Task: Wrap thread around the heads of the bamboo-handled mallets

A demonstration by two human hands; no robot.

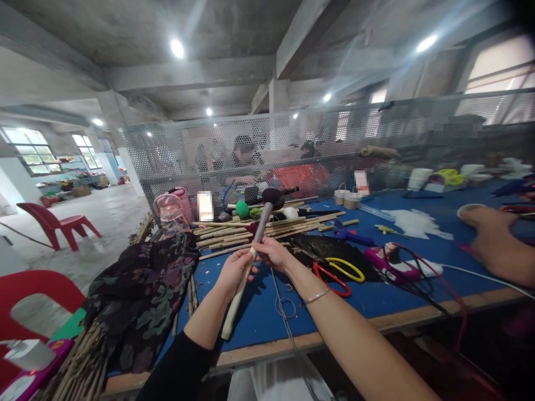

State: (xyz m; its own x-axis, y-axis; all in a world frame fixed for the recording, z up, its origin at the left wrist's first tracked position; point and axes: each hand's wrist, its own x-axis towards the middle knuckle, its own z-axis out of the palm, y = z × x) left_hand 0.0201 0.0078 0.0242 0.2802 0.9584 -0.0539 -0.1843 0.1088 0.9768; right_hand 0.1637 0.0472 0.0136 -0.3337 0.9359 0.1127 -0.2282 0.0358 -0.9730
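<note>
Left hand (237,273) and right hand (271,253) both grip the stick (235,303), tilted above the blue worktop (254,328). Scissors (328,260) lie right of it, canes (217,242) behind.

Left hand (236,273), right hand (271,254) gripping stick (236,303), blue table (257,323)

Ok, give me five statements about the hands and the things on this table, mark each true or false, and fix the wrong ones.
1. The left hand and right hand both hold the stick. True.
2. The bracelet is on the left arm. False: the bracelet is on the right arm.
3. The scissors have two yellow handles. False: one handle of the scissors is red, the other yellow.
4. The green ball lies beyond both hands. True.
5. The tabletop is white. False: the tabletop is blue.
</note>
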